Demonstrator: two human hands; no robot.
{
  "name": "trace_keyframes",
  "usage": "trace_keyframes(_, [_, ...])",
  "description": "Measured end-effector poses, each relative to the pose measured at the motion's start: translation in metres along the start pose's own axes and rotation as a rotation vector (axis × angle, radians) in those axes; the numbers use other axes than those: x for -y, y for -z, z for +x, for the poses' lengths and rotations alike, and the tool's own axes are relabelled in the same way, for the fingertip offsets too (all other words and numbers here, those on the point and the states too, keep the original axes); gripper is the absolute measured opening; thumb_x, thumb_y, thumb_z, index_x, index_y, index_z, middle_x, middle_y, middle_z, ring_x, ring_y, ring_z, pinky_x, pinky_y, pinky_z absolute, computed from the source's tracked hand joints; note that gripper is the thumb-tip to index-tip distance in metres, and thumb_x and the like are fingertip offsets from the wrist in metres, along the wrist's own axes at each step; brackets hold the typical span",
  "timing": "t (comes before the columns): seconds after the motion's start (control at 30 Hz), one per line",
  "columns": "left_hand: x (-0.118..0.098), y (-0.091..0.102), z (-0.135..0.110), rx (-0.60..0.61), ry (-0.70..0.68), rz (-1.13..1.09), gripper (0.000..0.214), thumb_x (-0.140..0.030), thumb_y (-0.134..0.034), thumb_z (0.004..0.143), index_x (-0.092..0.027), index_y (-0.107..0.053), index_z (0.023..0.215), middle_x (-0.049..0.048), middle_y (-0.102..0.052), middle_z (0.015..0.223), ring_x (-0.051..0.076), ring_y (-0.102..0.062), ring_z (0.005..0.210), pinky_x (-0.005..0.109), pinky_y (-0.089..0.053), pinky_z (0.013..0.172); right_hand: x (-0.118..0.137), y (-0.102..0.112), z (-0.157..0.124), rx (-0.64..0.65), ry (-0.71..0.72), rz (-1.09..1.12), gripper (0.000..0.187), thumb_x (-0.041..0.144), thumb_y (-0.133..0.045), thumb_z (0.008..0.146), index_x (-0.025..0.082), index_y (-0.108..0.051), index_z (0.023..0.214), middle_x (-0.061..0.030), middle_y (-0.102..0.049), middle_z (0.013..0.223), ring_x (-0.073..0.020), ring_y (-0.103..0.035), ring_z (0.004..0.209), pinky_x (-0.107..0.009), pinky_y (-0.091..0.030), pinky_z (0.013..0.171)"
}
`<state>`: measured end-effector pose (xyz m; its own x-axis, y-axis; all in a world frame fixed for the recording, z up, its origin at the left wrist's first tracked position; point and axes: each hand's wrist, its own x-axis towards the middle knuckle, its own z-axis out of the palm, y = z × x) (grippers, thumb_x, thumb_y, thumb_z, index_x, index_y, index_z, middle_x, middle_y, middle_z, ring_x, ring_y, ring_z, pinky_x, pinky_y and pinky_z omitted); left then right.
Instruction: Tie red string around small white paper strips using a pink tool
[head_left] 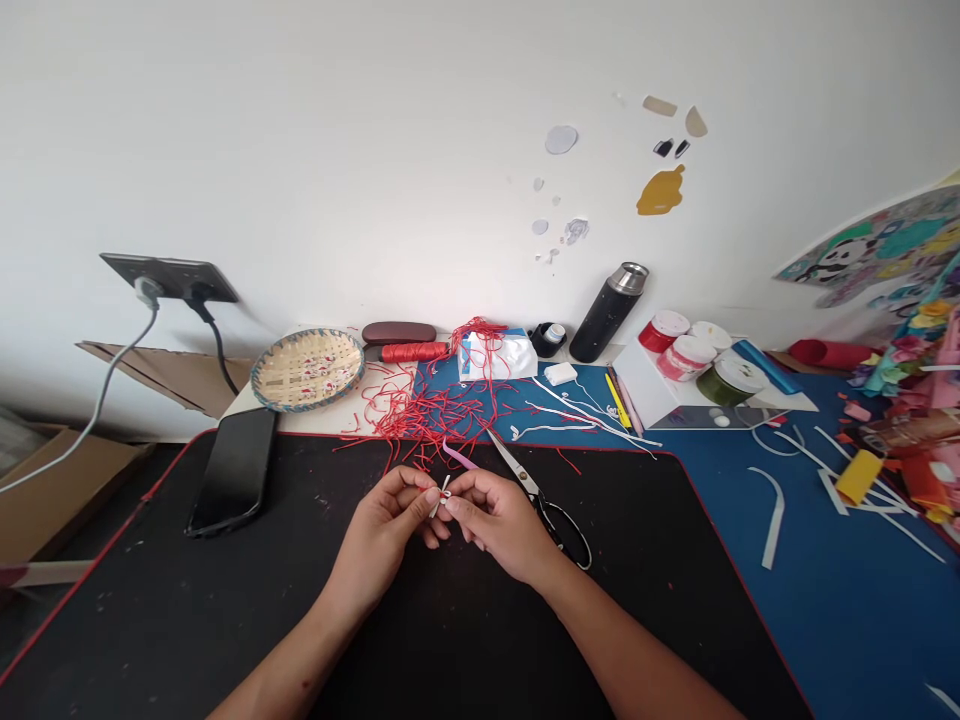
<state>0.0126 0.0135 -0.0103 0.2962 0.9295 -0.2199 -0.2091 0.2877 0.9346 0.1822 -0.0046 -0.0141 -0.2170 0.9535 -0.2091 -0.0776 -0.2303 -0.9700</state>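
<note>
My left hand (390,520) and my right hand (499,515) meet over the black mat (225,620), fingertips pinched together on a small white paper piece (444,493). Both hands are closed on it. A thin pink tool (459,457) lies just beyond the fingers. Black-handled scissors (544,500) rest on the mat right beside my right hand, blades pointing away. A heap of red cord scraps (427,405) lies past the mat's far edge.
A black phone (234,468) lies at the mat's left. At the back stand a woven basket (307,368), red thread spool (412,351), black flask (607,310) and tape rolls (694,355). White paper strips (772,515) and coloured craft scraps (907,440) cover the blue surface on the right.
</note>
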Motion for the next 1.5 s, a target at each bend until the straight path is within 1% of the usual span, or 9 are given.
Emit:
trace_keyframes(0.23, [-0.0006, -0.0007, -0.0019, -0.021, -0.007, 0.023, 0.035, -0.046, -0.083, 0.079, -0.017, -0.064, 0.082, 0.0032, -0.074, 0.065, 0.018, -0.070, 0.055, 0.025, -0.055, 0.050, 0.0008, -0.0007, -0.0009, -0.005, -0.001, -0.037, 0.035, 0.052, -0.070, 0.087, 0.018, -0.062, 0.086, -0.0024, -0.069, 0.080, -0.0095, -0.051, 0.052, -0.022, -0.035, 0.045])
trace_keyframes(0.4, [-0.0018, 0.0007, -0.0021, -0.029, 0.000, 0.029, 0.033, -0.045, -0.082, 0.081, -0.017, -0.066, 0.082, 0.0040, -0.075, 0.067, 0.018, -0.069, 0.055, 0.025, -0.055, 0.050, 0.0025, -0.0010, -0.0019, 0.006, 0.004, -0.052, 0.036, 0.053, -0.068, 0.088, 0.019, -0.061, 0.084, -0.0029, -0.069, 0.081, -0.0093, -0.049, 0.052, -0.022, -0.035, 0.045])
trace_keyframes(0.7, [-0.0023, 0.0035, -0.0024, -0.078, -0.056, 0.112, 0.033, -0.047, -0.081, 0.081, -0.017, -0.067, 0.076, 0.0029, -0.072, 0.067, 0.017, -0.066, 0.060, 0.024, -0.054, 0.053, 0.0001, 0.0010, -0.0019, 0.024, 0.007, -0.072, 0.036, 0.053, -0.064, 0.093, 0.019, -0.059, 0.086, 0.0064, -0.051, 0.060, -0.0076, -0.039, 0.045, -0.022, -0.031, 0.044])
trace_keyframes(0.8, [-0.0017, 0.0036, -0.0031, -0.084, -0.064, 0.120, 0.033, -0.047, -0.079, 0.083, -0.018, -0.067, 0.077, 0.0036, -0.073, 0.069, 0.017, -0.066, 0.062, 0.025, -0.055, 0.054, -0.0024, 0.0014, -0.0022, 0.031, 0.019, -0.060, 0.035, 0.053, -0.063, 0.095, 0.019, -0.058, 0.087, 0.0077, -0.048, 0.058, -0.0077, -0.038, 0.044, -0.022, -0.031, 0.044])
trace_keyframes(0.93, [-0.0025, 0.0020, -0.0029, -0.095, -0.068, 0.113, 0.035, -0.049, -0.081, 0.080, -0.018, -0.066, 0.076, 0.0039, -0.074, 0.070, 0.017, -0.066, 0.060, 0.025, -0.056, 0.055, -0.0032, 0.0008, -0.0025, 0.035, 0.018, -0.016, 0.036, 0.055, -0.062, 0.094, 0.019, -0.057, 0.088, 0.0080, -0.047, 0.060, -0.0070, -0.037, 0.042, -0.021, -0.030, 0.042])
trace_keyframes(1.13, [-0.0010, 0.0010, -0.0020, -0.125, -0.066, 0.111, 0.037, -0.052, -0.080, 0.079, -0.019, -0.064, 0.075, -0.0001, -0.070, 0.068, 0.015, -0.064, 0.058, 0.025, -0.057, 0.054, 0.0007, -0.0002, -0.0024, 0.061, -0.001, 0.012, 0.043, 0.060, -0.062, 0.092, 0.018, -0.055, 0.087, 0.0094, -0.044, 0.057, -0.0061, -0.034, 0.040, -0.021, -0.027, 0.040])
trace_keyframes(1.27, [0.0015, 0.0020, -0.0018, -0.099, -0.052, 0.090, 0.036, -0.052, -0.076, 0.083, -0.019, -0.061, 0.079, -0.0009, -0.069, 0.068, 0.016, -0.065, 0.060, 0.026, -0.058, 0.056, 0.0000, 0.0003, -0.0027, 0.082, -0.015, 0.026, 0.044, 0.061, -0.062, 0.091, 0.019, -0.054, 0.086, 0.0094, -0.043, 0.058, -0.0058, -0.033, 0.041, -0.021, -0.026, 0.040])
trace_keyframes(1.37, [0.0021, 0.0024, -0.0017, -0.079, -0.059, 0.085, 0.035, -0.051, -0.073, 0.087, -0.020, -0.059, 0.081, -0.0011, -0.070, 0.066, 0.016, -0.066, 0.058, 0.025, -0.055, 0.053, -0.0010, 0.0003, -0.0033, 0.091, -0.015, -0.008, 0.041, 0.059, -0.061, 0.093, 0.019, -0.053, 0.085, 0.0086, -0.044, 0.060, -0.0060, -0.034, 0.042, -0.021, -0.027, 0.041])
trace_keyframes(1.5, [0.0012, 0.0034, -0.0014, -0.067, -0.051, 0.073, 0.034, -0.049, -0.074, 0.087, -0.019, -0.059, 0.082, -0.0012, -0.069, 0.066, 0.015, -0.065, 0.056, 0.023, -0.053, 0.052, -0.0011, 0.0002, -0.0039, 0.105, -0.006, -0.047, 0.038, 0.056, -0.060, 0.095, 0.020, -0.053, 0.085, 0.0092, -0.041, 0.057, -0.0067, -0.034, 0.042, -0.021, -0.026, 0.041])
